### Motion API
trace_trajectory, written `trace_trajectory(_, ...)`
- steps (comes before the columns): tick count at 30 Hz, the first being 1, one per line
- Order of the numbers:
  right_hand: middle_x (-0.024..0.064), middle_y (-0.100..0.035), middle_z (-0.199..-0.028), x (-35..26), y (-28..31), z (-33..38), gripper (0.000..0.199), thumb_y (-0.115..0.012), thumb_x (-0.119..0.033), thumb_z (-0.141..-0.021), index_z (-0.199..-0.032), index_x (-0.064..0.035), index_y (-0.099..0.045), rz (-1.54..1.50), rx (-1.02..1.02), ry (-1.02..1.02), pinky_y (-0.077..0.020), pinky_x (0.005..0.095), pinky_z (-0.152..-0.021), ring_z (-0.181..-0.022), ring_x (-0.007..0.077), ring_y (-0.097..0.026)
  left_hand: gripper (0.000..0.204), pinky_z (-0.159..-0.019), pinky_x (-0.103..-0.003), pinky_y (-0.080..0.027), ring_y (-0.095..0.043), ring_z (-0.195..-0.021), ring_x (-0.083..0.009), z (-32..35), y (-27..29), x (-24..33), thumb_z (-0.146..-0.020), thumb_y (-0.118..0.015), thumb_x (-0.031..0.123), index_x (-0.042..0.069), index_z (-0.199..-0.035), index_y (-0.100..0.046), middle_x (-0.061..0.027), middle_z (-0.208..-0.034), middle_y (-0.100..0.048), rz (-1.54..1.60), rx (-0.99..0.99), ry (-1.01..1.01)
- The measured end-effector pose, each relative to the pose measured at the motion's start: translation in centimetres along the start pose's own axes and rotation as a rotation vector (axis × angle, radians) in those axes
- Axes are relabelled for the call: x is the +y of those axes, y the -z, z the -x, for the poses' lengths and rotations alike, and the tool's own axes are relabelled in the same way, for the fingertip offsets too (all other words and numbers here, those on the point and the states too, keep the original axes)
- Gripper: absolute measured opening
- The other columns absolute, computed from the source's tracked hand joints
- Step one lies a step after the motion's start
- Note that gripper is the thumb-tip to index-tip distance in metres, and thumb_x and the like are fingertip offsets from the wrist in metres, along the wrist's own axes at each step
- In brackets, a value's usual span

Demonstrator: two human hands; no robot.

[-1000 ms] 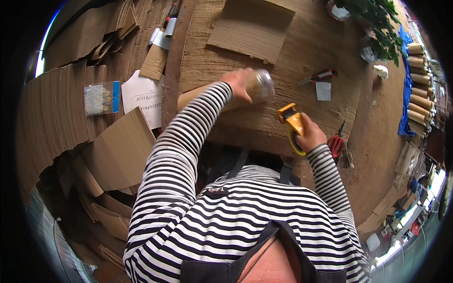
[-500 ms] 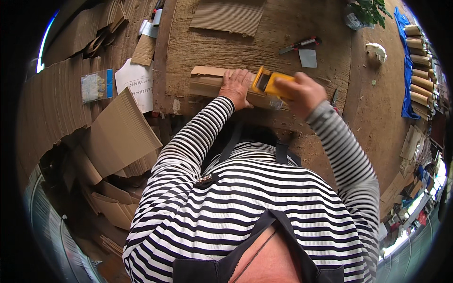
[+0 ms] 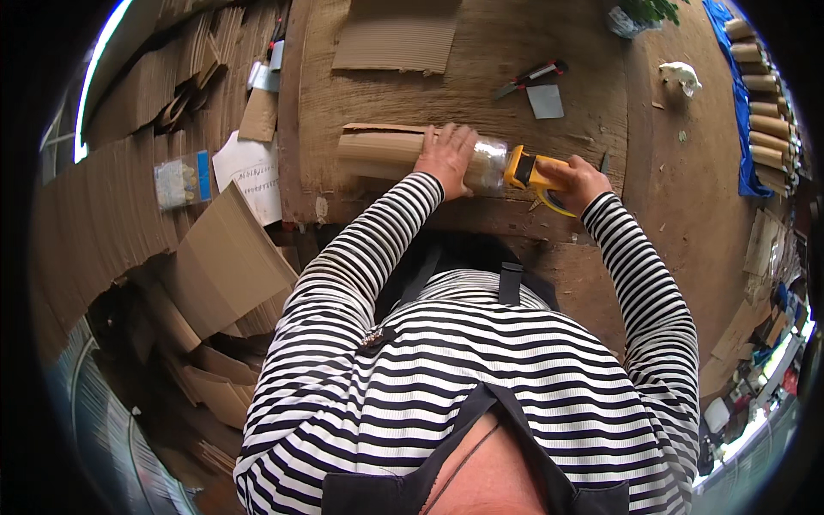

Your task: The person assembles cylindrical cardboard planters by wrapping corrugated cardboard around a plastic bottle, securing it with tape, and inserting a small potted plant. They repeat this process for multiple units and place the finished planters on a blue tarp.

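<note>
A roll of brown cardboard [image 3: 378, 153] lies crosswise near the front edge of the wooden table, an open seam along its far side. My left hand [image 3: 447, 158] is closed over its right part, fingers on top and thumb toward me. Just right of that hand, shiny clear tape [image 3: 491, 160] covers the end of the roll. A yellow tape dispenser [image 3: 522, 168] is gripped in my right hand [image 3: 580, 182], its front close by the taped end. Part of the tape reel shows under the dispenser.
Beyond the roll lie a flat corrugated sheet [image 3: 396, 39], a utility knife [image 3: 530, 78] and a grey card [image 3: 545, 101]. Stacked cardboard [image 3: 103, 206] fills the left side. Finished-looking rolls [image 3: 766, 124] line the right edge beside blue cloth [image 3: 734, 94]. A plant pot [image 3: 633, 23] stands far right.
My right hand has brought the dispenser off the top of the roll, to the right and slightly toward me. Clear tape now shows on the roll's right end. My left hand stays on the roll.
</note>
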State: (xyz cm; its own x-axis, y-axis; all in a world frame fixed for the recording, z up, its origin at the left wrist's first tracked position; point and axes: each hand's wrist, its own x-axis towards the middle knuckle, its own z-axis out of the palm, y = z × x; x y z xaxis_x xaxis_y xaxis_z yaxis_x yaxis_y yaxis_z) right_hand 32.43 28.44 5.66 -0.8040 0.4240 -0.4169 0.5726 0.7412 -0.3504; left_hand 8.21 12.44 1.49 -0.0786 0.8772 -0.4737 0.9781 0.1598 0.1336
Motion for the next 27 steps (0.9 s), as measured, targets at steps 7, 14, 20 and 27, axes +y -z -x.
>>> trace_trajectory(7, 0.0056, -0.059, -0.138, 4.9, -6.7, -6.1, 0.062, -0.065, 0.005, -0.087, -0.144, -0.0145, -0.051, -1.165, 0.037, -0.274, -0.0427, 0.0281, -0.108, -0.121, 0.0171, -0.058, 0.110, -0.118, -0.043, -0.027, -0.035, -0.142, -0.0299, -6.4, 5.2, -0.7, -0.065, -0.083, 0.057, 0.010, -0.151, -0.033, -0.0133, -0.154, -0.038, 0.102, -0.074, -0.073)
trace_trajectory(14, 0.0101, -0.053, -0.142, 0.1, -14.5, -2.0, 0.070, -0.072, -0.008, -0.084, -0.147, -0.0021, -0.043, -1.710, 0.257, -0.287, -0.0453, 0.0273, -0.100, -0.118, 0.0162, -0.056, 0.105, -0.111, -0.038, -0.039, -0.050, -0.131, -0.0289, -11.5, 5.5, -4.0, -0.063, -0.081, 0.061, 0.010, -0.146, -0.041, -0.0110, -0.143, -0.052, 0.220, -0.228, -0.092)
trace_trajectory(20, 0.0153, -0.053, -0.144, -6.0, -16.3, 10.5, 0.070, -0.073, -0.006, -0.080, -0.144, 0.0006, -0.046, -1.523, 0.160, -0.311, -0.0363, 0.0315, -0.111, -0.131, 0.0212, -0.051, 0.102, -0.109, -0.039, -0.041, -0.053, -0.129, -0.0292, -12.5, 4.9, -4.5, -0.064, -0.081, 0.061, 0.010, -0.144, -0.044, -0.0112, -0.140, -0.055, 0.251, -0.242, -0.118)
trace_trajectory(27, 0.0157, -0.061, -0.134, -6.0, -17.1, -0.4, 0.068, -0.072, -0.015, -0.079, -0.143, -0.0083, -0.050, -1.139, -0.102, -0.005, -0.0457, 0.0329, -0.105, -0.120, 0.0246, -0.061, 0.106, -0.110, -0.040, -0.040, -0.050, -0.131, -0.0300, -10.5, 6.4, -3.5, -0.063, -0.080, 0.066, 0.009, -0.145, -0.043, -0.0133, -0.143, -0.052, 0.230, -0.219, -0.116)
